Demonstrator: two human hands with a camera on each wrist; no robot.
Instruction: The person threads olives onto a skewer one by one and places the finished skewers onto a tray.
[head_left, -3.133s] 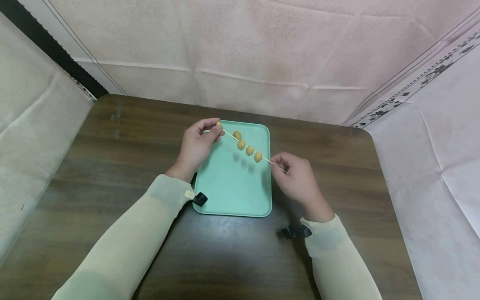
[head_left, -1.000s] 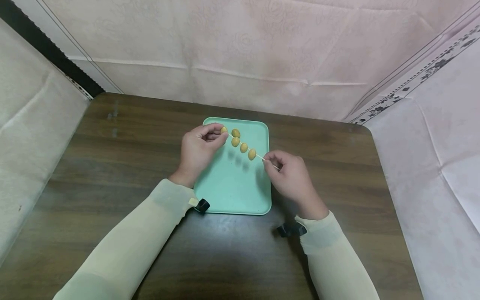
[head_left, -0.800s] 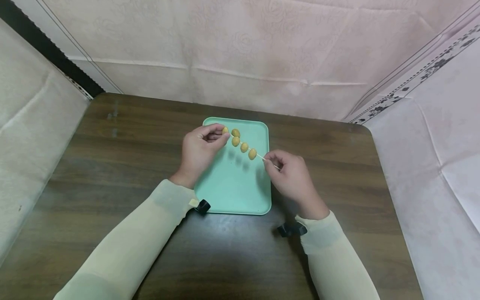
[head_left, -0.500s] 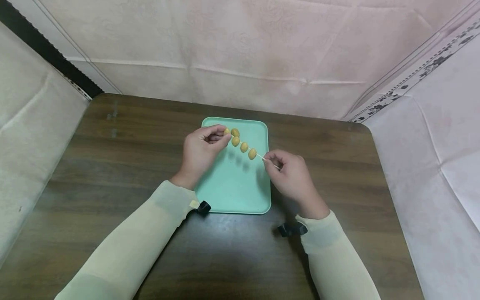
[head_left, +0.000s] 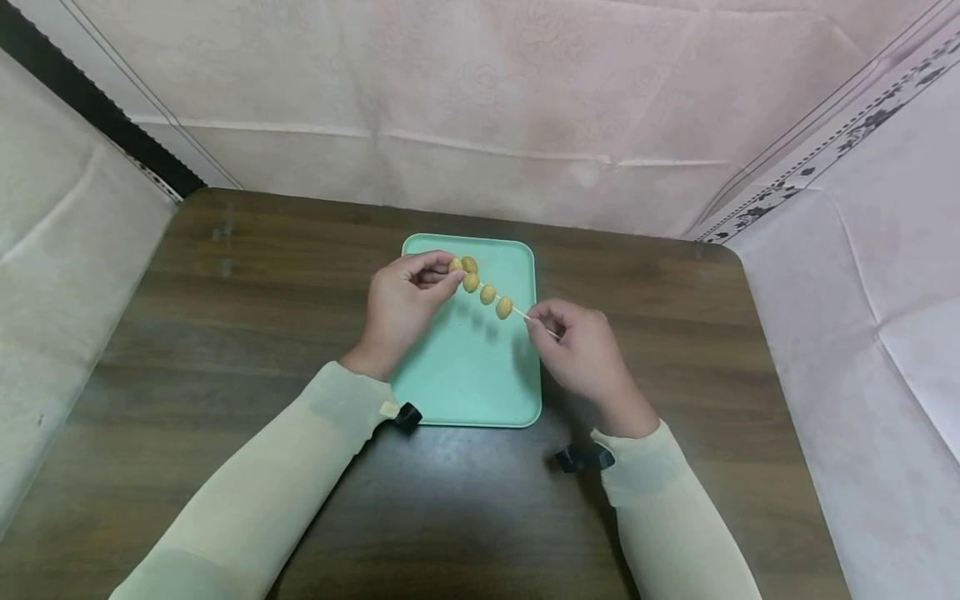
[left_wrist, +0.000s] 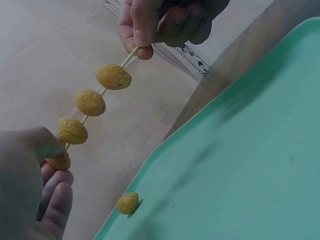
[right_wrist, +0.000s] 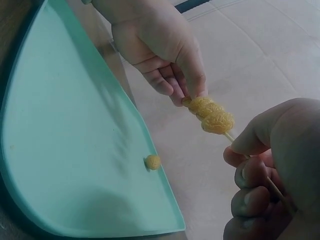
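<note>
My right hand (head_left: 588, 354) grips the bare lower end of a thin wooden skewer (right_wrist: 229, 136), held slanting over a mint-green tray (head_left: 465, 375). Three small, wrinkled, yellow-brown oval balls (left_wrist: 90, 102) are threaded on it, with short gaps between them. At the skewer's far end, my left hand (head_left: 397, 308) pinches another such ball (left_wrist: 59, 161) between thumb and fingers. The skewer reaches this ball; how deep it goes in is hidden. One loose ball (right_wrist: 153, 162) lies on the tray by its far edge, below the skewer.
The tray lies on a dark brown wooden table (head_left: 262, 333). Pale cloth (head_left: 480, 100) hangs behind the table and at both sides. Black wrist cameras (head_left: 407, 417) sit at both cuffs.
My left hand has shifted right and slightly down, bringing the pinched ball closer to the three threaded ones. The right hand moved slightly left, then stayed nearly still, holding the skewer throughout.
</note>
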